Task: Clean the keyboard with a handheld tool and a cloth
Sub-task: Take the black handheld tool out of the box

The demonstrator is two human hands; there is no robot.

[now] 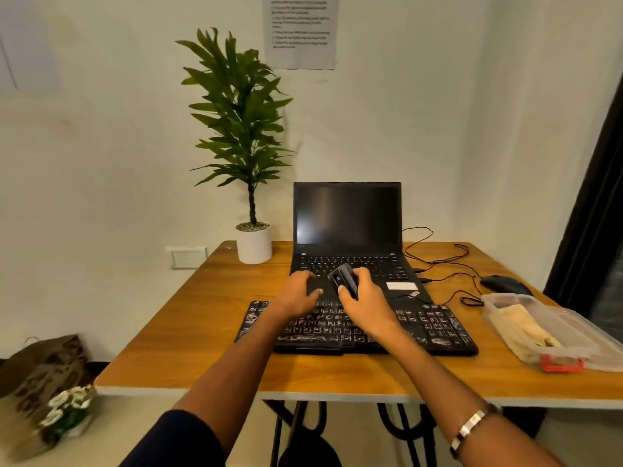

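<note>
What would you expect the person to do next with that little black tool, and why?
Probably lower the tool onto the keyboard and start along the keys. The right hand grips it above the far edge, not yet on the keys, while the left hand rests beside it. The cloth lies in its tray.

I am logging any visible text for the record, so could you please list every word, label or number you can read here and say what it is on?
Nothing here reads clearly.
Paper sheet on the wall: several printed lines, too blurred to read.
Keyboard: white key markings, too blurred to read.
Laptop: a white sticker and a small corner logo, both too small to read.
Clear plastic box: no text visible.
</note>
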